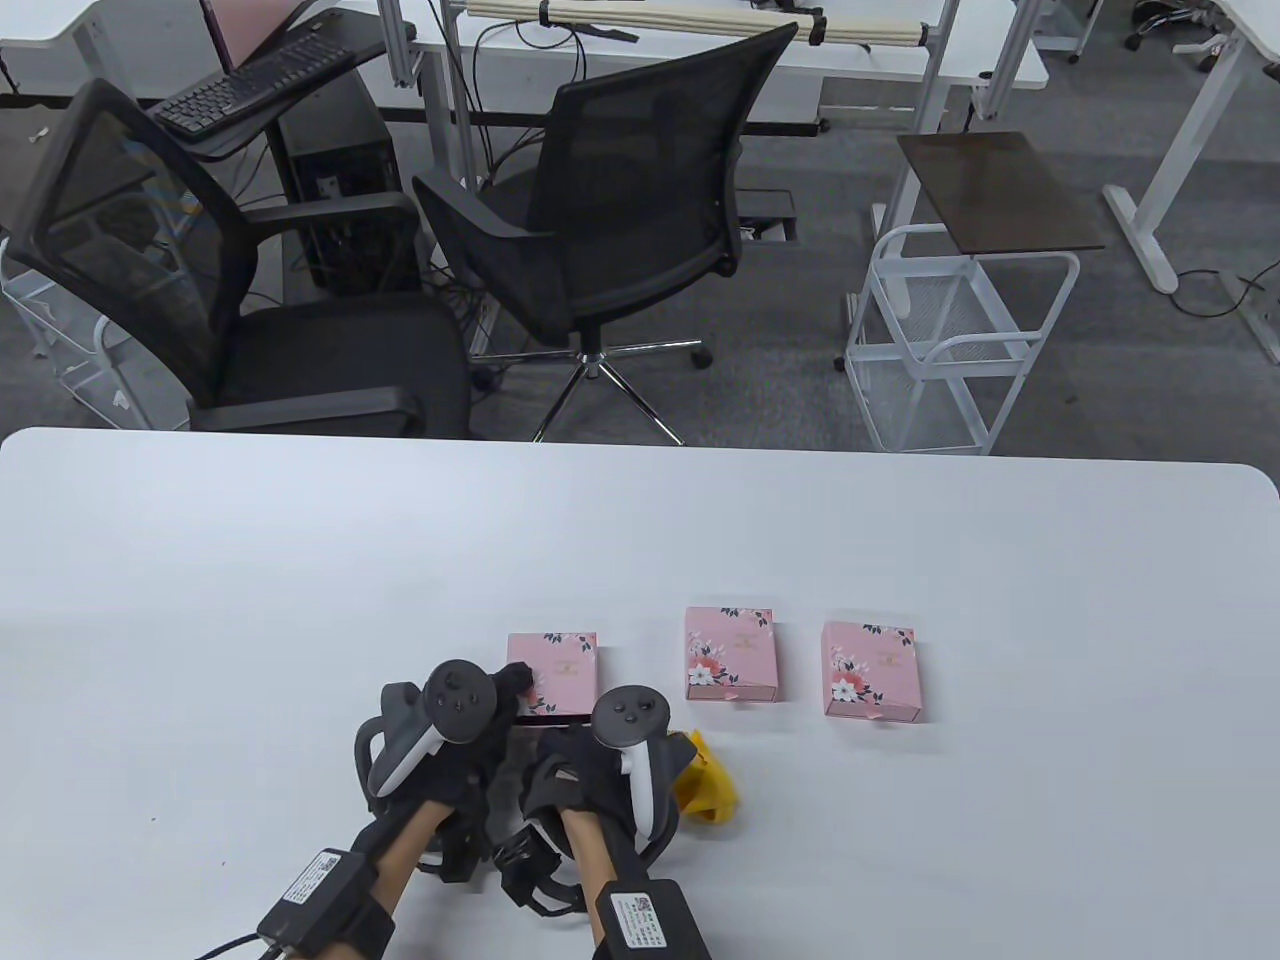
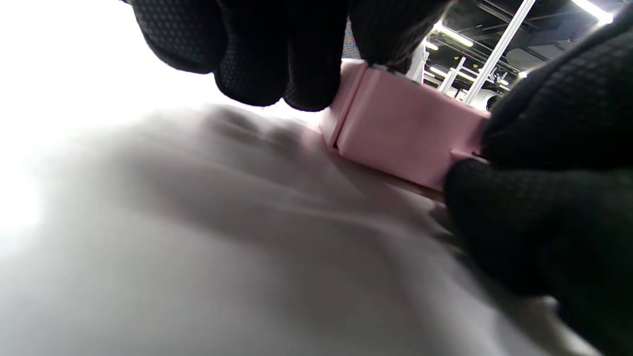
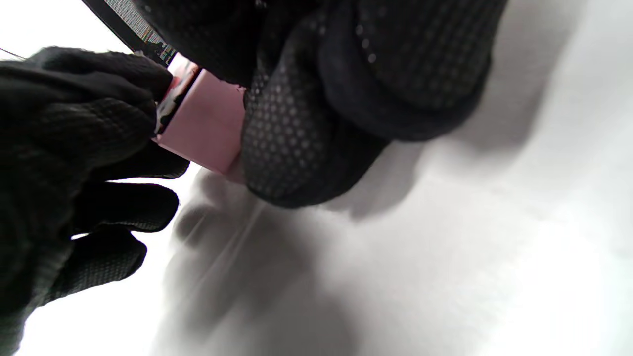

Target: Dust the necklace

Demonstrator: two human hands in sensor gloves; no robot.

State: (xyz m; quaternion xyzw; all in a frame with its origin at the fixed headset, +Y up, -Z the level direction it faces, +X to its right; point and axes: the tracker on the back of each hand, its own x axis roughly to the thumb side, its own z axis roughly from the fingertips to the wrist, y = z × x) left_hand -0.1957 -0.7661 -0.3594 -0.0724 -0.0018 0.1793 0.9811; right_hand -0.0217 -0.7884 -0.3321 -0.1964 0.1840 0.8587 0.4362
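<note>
- Leftmost pink floral cardboard box [image 1: 556, 672] lies flat on the white desk [image 1: 300, 600]; no necklace is visible, presumably shut inside it.
- Left hand [image 1: 455, 745] has its grip pinching the box's near corner.
- Right hand [image 1: 590, 775] pinches the small pull tab on the box's front face.
- Yellow cloth [image 1: 705, 785] lies just right of that hand.
- Recommended: brace the sleeve firmly and draw the drawer out straight and slowly, level with the desk.

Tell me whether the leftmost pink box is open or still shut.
Barely open: the left box shows a dark gap at its near edge, where the left hand and right hand grip it.
</note>
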